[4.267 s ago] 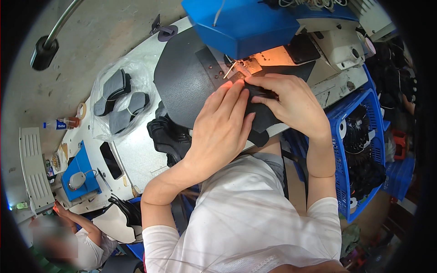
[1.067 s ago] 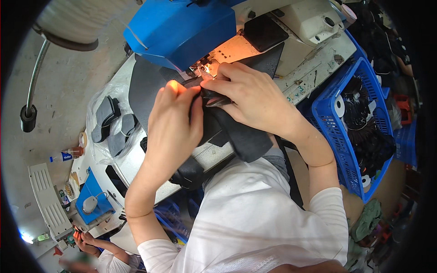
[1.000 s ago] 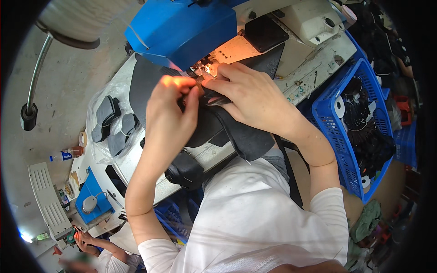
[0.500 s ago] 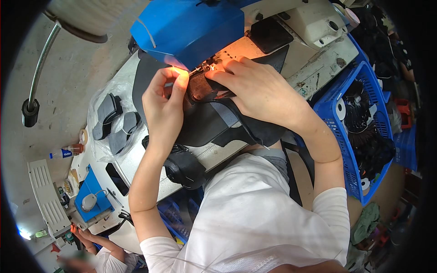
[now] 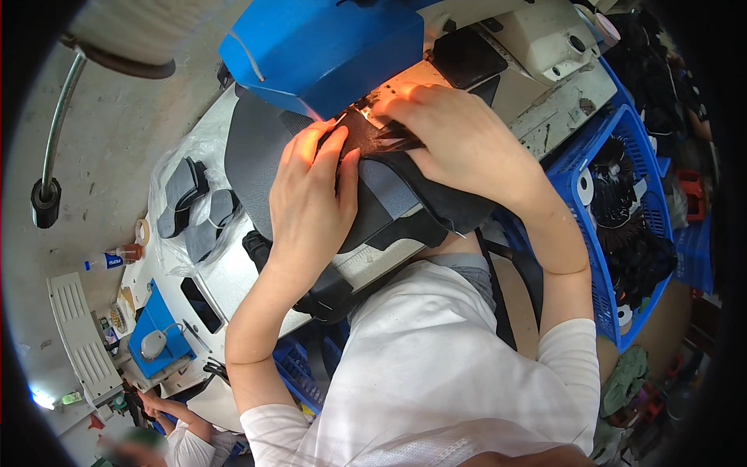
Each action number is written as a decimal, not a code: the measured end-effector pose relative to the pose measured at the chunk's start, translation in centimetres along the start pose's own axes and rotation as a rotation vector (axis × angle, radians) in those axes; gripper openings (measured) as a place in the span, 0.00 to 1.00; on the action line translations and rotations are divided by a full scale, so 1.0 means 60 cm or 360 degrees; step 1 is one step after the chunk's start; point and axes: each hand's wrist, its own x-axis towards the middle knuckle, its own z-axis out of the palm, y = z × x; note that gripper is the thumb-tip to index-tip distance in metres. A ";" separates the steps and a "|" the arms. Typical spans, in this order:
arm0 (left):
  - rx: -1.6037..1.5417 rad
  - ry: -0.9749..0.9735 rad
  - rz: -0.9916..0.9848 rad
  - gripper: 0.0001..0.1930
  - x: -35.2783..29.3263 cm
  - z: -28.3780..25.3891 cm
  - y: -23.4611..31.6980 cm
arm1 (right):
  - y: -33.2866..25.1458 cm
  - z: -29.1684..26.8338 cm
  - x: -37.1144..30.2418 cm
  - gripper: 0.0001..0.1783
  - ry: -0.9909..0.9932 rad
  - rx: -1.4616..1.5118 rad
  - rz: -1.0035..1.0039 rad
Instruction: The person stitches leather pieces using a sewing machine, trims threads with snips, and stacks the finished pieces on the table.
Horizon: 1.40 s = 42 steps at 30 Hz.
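Observation:
A large black fabric panel (image 5: 253, 144) lies across the work surface beneath a blue machine head (image 5: 334, 54), probably a sewing machine's. An orange light falls on the spot under the head, where a brownish patch (image 5: 362, 134) of the piece shows. My left hand (image 5: 311, 194) rests on the panel with its fingers stretched and apart, tips close to the lit spot. On the other side, my right hand (image 5: 471, 144) is closed on a folded black part of the panel; its fingertips are partly hidden in the glare. The panel's near part hangs over the table edge towards my lap.
Left of the panel, a clear plastic bag (image 5: 167, 233) holds several dark grey pieces. A phone (image 5: 201, 305) lies on the white table. A blue crate (image 5: 595, 288) with black goods and white spools stands at right. Another person (image 5: 187, 436) sits at lower left.
My left hand has gone from a pinch beside the machine head to spread fingers on the panel, moving right and nearer. The panel has shifted slightly; my right hand moved slightly up and right.

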 end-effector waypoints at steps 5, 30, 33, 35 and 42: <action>0.0145 0.0023 0.0048 0.13 0.006 -0.001 0.000 | 0.012 -0.010 0.002 0.15 -0.0172 0.0070 0.0120; 0.0217 -0.0403 0.0168 0.20 0.095 -0.061 -0.170 | -0.042 -0.006 -0.030 0.18 -0.0030 0.0231 0.0081; 0.0447 -0.0335 -0.0103 0.24 0.033 -0.069 -0.131 | -0.051 0.005 -0.026 0.17 0.0117 0.0039 0.0032; 0.0512 -0.0367 -0.0229 0.25 -0.001 -0.075 -0.103 | -0.052 0.014 -0.019 0.22 -0.0092 -0.0063 0.0079; 0.0371 -0.0121 -0.0243 0.28 -0.052 -0.064 -0.041 | -0.074 0.043 0.015 0.13 -0.0057 -0.0248 0.0014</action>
